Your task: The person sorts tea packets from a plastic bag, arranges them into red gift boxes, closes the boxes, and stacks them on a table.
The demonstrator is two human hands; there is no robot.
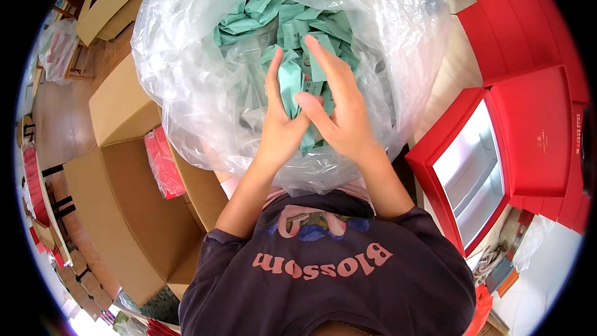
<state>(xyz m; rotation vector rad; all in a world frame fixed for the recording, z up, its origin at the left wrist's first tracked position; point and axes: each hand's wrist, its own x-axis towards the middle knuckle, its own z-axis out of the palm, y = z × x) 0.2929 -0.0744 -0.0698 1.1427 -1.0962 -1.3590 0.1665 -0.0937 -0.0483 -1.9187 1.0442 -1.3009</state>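
1 head-worn fisheye camera looks steeply down from close above the dark printed T-shirt [323, 289]; the translucent plastic bag [193, 87] sits slightly farther ahead.

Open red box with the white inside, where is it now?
In the head view, the open red box is right of the large clear plastic bag of small green packets.

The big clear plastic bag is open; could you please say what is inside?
Inside the plastic bag, many green packets are visible; the left hand, right hand and top ones cover whatever lies deeper.
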